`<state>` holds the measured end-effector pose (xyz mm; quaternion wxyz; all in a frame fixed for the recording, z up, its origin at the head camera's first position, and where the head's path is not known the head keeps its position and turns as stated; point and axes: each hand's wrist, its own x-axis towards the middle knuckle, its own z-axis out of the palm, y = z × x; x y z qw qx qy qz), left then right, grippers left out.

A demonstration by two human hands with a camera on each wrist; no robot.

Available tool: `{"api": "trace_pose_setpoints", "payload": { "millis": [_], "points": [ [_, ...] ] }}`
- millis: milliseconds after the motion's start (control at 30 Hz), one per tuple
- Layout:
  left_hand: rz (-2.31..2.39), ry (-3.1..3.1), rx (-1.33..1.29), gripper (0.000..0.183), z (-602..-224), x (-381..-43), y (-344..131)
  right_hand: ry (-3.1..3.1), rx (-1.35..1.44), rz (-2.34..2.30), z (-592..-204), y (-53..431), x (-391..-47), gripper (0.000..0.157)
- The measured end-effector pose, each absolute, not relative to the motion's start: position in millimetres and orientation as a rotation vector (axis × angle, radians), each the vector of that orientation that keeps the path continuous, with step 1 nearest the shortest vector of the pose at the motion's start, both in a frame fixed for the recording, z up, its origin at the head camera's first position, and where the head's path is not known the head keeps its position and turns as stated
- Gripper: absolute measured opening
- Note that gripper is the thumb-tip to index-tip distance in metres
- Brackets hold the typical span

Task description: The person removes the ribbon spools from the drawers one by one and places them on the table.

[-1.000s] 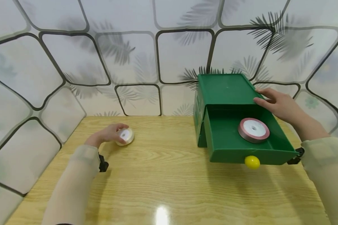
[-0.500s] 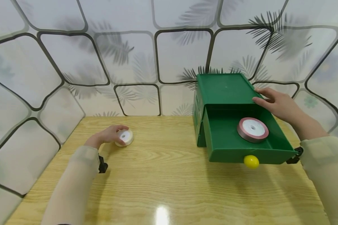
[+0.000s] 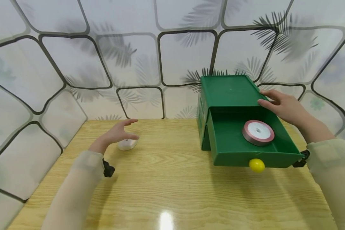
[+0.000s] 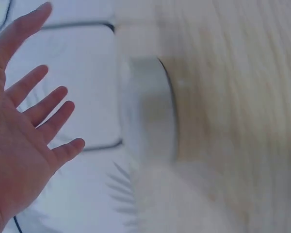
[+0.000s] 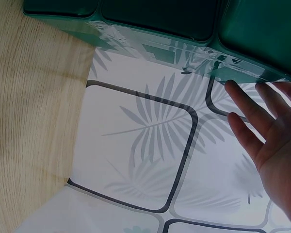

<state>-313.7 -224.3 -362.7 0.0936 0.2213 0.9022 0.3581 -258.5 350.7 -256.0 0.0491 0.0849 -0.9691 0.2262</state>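
Note:
A white ribbon roll lies flat on the table at the left. Just above it is my left hand, fingers and thumb spread with a gap to the roll in the left wrist view. My right hand rests at the upper right edge of a green drawer box, fingertips at its side. The box's top drawer is pulled out, and a pink-edged ribbon roll lies inside it. In the right wrist view my right hand's fingers extend toward the box side.
A yellow round knob sticks out from the drawer front. The wooden table stretches between the left roll and the box. Patterned cloth walls stand behind and at the sides. Clear tape runs along the box's side.
My left hand has let go of the white ribbon roll and risen off it, its fingers spreading. The roll stays on the table. My right hand and the drawer have stayed put.

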Motion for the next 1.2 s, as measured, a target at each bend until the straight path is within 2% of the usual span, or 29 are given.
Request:
{"api": "trace_pose_setpoints", "payload": {
  "millis": [267,733,1000,1200],
  "points": [
    [1.206,2.664,0.755,0.076,-335,-303,-185,-2.953,0.262,0.688,-256,351,-257,0.07],
    [1.552,2.463,1.071,0.057,-293,-269,-108,-2.954,0.257,0.691,-256,349,-257,0.07],
    [1.517,2.357,1.267,0.058,-274,-251,-65,-2.942,0.264,0.68,-257,349,-256,0.069],
    [1.476,2.306,1.397,0.06,-261,-251,-39,-2.948,0.254,0.679,-257,350,-257,0.07]
  ]
}}
